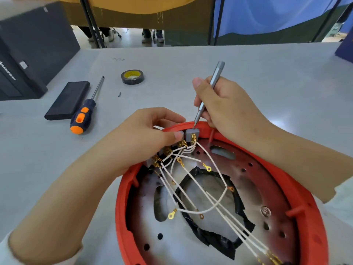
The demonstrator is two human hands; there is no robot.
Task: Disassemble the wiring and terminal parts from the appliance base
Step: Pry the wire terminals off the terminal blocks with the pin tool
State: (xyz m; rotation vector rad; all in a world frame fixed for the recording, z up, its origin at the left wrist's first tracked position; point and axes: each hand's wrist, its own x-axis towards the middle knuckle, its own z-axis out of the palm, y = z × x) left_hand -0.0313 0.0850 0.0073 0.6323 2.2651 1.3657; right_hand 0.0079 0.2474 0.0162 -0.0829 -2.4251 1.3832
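Black box point(28, 54) reads "lenovo", grey table point(248, 73), blue curtain point(277, 14) behind; left hand point(145, 138) pinches grey switch point(193, 135), right hand point(227, 109) grips silver driver point(208, 94).

Readable at nine o'clock: white "lenovo" lettering, seen turned sideways, on the black box point(28, 54). Small white stickers there illegible.

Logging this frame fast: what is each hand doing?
Left hand: pinching a small grey terminal block at the red base rim.
Right hand: gripping a slim grey metal screwdriver.
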